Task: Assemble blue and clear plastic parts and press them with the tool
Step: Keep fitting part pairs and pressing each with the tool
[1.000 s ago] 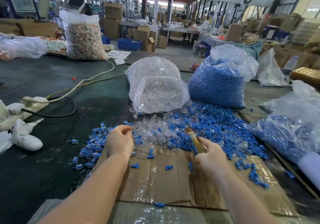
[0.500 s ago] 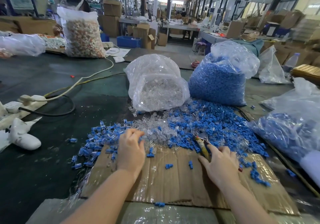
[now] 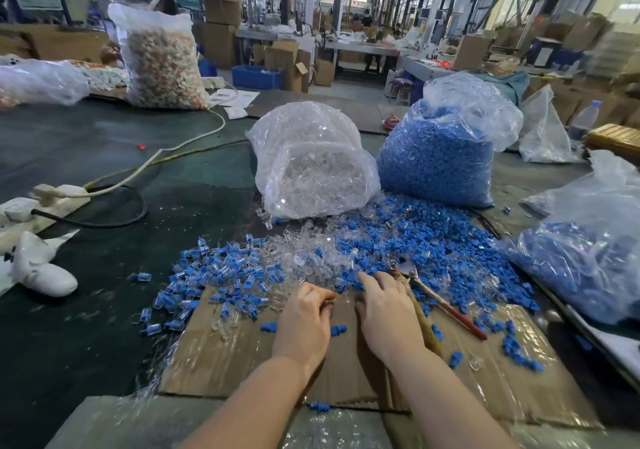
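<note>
Behind our two hands (image 3: 304, 324) (image 3: 388, 317) we count one clear plastic bag of transparent parts (image 3: 311, 164), one of blue parts (image 3: 440, 157), and one red-handled pliers tool (image 3: 446, 306).

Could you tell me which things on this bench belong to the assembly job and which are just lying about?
Job:
loose blue parts
loose clear parts
pliers
bag of clear parts
bag of blue parts
cardboard sheet

Lying about:
power strip
white cable
bag of mixed pieces
water bottle
</note>
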Demonstrator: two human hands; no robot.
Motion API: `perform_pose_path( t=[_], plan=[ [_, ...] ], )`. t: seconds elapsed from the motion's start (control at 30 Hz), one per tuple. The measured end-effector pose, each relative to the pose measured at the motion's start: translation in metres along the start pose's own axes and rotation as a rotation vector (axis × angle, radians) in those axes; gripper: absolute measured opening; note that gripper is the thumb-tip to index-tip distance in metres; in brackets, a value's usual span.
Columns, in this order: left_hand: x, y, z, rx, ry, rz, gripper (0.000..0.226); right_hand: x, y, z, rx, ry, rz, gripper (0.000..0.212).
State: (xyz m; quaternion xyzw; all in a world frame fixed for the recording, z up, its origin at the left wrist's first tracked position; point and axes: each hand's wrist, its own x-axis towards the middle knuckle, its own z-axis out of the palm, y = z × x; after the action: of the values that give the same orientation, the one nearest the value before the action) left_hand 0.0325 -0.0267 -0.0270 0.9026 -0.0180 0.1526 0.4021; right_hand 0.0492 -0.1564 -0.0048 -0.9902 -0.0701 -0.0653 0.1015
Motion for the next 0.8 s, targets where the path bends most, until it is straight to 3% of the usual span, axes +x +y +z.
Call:
perform_pose_path(
  t=[0.17,0.5,0.8],
  plan=[
    [0.000,-0.002,0.000,-0.004,0.010,-0.001,0.024,0.012,-0.007,0.007,0.001,-0.048,0.011,0.055],
    [-0.003,-0.001,-0.004,-0.025,0.059,-0.008,0.024,-0.007,-0.012,0.017,0.174,0.164,-0.135,0.041],
    [-0.004,0.001,-0.006,-0.017,0.019,0.017,0.026,-0.014,-0.012,0.022,0.335,0.305,-0.108,0.029]
  ],
)
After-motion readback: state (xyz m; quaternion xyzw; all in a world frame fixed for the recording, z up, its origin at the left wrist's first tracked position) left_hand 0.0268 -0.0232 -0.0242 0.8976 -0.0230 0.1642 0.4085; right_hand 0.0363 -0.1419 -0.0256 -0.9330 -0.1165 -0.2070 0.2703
